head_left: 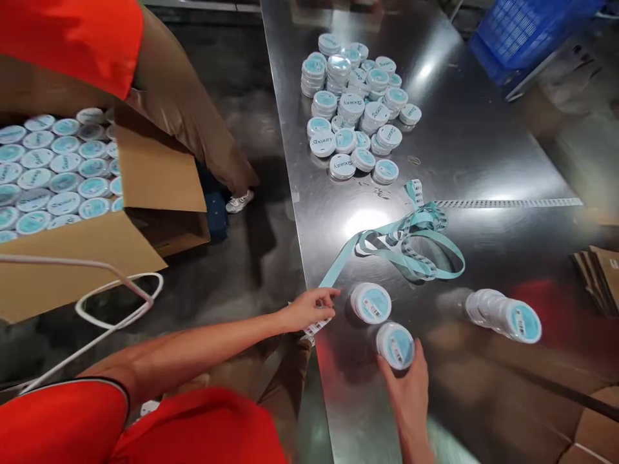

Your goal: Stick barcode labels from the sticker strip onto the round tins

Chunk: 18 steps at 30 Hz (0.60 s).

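Left hand [308, 310] grip closed on the end of a teal label strip [401, 248], right hand [406, 393] gripping a round teal-lidded tin [395, 346] on the steel tabletop [483, 142], just beside another tin [370, 303].

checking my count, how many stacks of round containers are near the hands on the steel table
3. A stack of containers stands beside the left hand; a second stack is under the right hand; a third stack lies on its side right on the steel table.
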Motion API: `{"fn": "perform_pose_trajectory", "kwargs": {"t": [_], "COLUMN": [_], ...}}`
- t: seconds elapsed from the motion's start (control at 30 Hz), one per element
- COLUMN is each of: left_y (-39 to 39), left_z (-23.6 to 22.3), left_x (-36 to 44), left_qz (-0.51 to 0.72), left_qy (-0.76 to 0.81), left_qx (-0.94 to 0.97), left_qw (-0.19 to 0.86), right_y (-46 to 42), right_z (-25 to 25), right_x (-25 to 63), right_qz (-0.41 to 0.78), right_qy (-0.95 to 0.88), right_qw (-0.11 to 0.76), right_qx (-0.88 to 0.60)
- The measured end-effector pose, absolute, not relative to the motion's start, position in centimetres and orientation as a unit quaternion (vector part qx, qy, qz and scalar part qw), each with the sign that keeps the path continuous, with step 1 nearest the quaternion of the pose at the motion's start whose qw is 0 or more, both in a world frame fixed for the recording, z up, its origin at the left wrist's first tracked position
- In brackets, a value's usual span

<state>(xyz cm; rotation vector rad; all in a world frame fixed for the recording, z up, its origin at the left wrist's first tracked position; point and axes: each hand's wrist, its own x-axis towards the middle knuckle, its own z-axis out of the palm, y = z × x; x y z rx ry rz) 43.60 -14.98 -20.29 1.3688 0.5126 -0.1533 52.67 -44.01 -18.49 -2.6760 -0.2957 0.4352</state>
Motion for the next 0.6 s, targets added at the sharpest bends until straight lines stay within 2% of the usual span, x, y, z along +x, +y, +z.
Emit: {"fn": "perform_pose_trajectory", "kwargs": {"t": [0.1, 0.33, 0.4, 0.5, 0.6], "left_y": [-14.8, -14.9, -15.0, -15.4, -16.2], "left_z": [-20.0, -18.4, -18.0, -17.9, -18.0], "left_x": [45.1, 49.0, 49.7, 50.2, 50.5], "left_qz": [-0.062, -0.078, -0.092, -0.096, -0.092], "left_qy": [0.203, 0.154, 0.144, 0.137, 0.157], "left_qx": [0.543, 0.499, 0.506, 0.512, 0.519], "left_qw": [0.812, 0.849, 0.846, 0.843, 0.835], "right_y": [-41.2, -34.3, -34.5, -35.2, -34.8], "right_z": [-16.2, -15.6, -16.1, -16.9, -17.7], "right_x": [52.9, 54.5, 54.6, 54.2, 54.0], "right_qz": [0.125, 0.162, 0.175, 0.202, 0.245], "right_qy": [-0.03, -0.181, -0.131, 0.002, 0.022], "right_qw": [0.26, 0.281, 0.327, 0.447, 0.529], "right_qx": [-0.957, -0.928, -0.919, -0.872, -0.813]}}
